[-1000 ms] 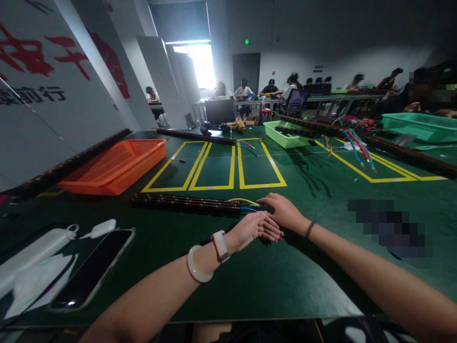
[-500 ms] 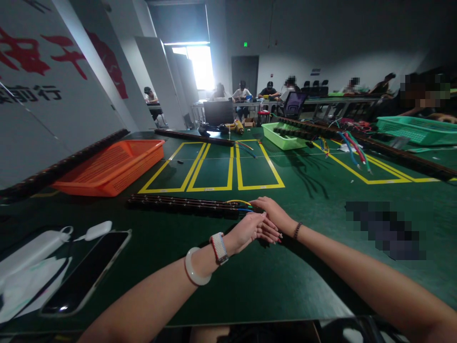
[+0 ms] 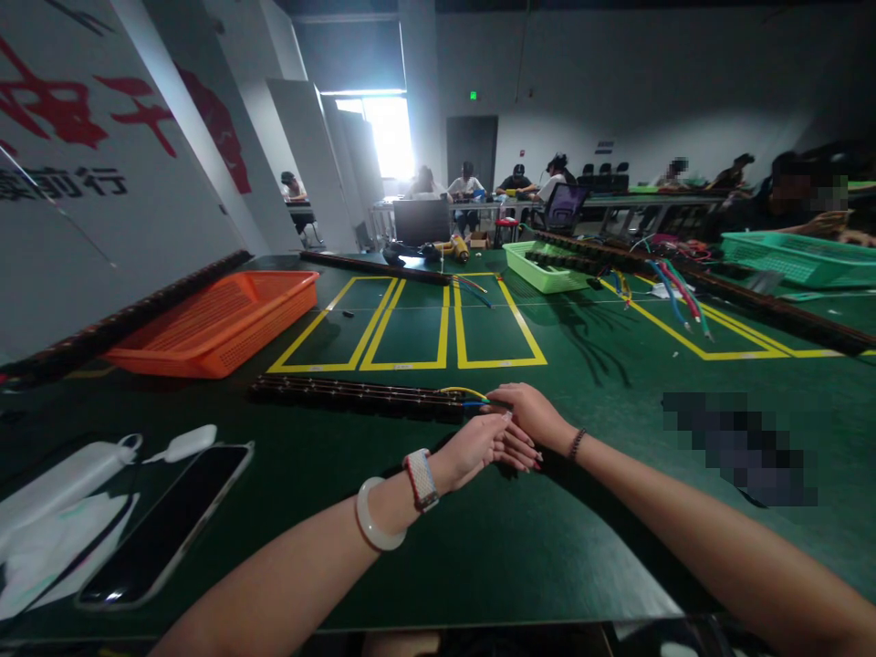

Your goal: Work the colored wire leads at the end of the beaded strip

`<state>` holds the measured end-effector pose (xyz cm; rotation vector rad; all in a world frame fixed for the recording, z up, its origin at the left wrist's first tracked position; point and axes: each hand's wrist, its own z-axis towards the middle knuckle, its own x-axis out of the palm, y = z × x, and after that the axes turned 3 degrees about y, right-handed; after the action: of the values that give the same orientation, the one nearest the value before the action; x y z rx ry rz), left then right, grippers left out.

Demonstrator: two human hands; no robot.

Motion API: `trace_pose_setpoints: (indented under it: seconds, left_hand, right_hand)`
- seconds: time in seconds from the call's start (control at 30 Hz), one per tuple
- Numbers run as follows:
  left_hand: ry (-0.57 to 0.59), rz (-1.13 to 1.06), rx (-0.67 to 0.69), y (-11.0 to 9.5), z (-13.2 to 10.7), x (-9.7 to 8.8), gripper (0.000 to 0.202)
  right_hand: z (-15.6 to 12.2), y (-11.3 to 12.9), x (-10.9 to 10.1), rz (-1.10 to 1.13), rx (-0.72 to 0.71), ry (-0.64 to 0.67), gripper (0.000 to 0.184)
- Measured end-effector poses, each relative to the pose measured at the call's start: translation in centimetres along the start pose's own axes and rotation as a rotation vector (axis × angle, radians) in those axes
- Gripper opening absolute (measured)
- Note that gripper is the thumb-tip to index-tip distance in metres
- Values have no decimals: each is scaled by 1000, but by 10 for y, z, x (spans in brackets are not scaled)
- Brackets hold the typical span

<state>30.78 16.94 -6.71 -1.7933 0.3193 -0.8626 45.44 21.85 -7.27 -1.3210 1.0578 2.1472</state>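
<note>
My left hand [image 3: 475, 450], with a watch and a pale bangle on its wrist, rests low over the table with its fingers stretched out to the right. Against its far side lies my right hand [image 3: 532, 417], its fingers loosely extended to the left and partly hidden behind the left hand. Just left of the hands lies a long dark strip-like bundle [image 3: 362, 396] with bright dots along it. Its yellow wire [image 3: 465, 391] and blue wire end beside my right fingers; whether they touch cannot be made out. Neither hand visibly holds anything.
An orange basket [image 3: 225, 333] stands left, a phone [image 3: 171, 520] and white power bank [image 3: 68, 484] lie front left. Further back are a green basket [image 3: 547, 274], more dark strips [image 3: 759, 297] with coloured wires, and a teal basket [image 3: 800, 260]. People sit behind.
The view has tilted up slightly, so the scene sits a little lower. Both hands keep nearly the same pose, and the dark bundle stays in place.
</note>
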Motion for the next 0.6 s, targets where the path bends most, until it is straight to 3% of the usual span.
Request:
trace_pose_setpoints:
  seconds: [0.3, 0.6]
  left_hand:
    - [-2, 36, -13, -3, -2, 1, 41]
    - [17, 45, -5, -1, -1, -1, 42]
  right_hand:
    - [-2, 2, -2, 63, -14, 27, 17]
    - [-4, 5, -2, 54, 80, 44, 16]
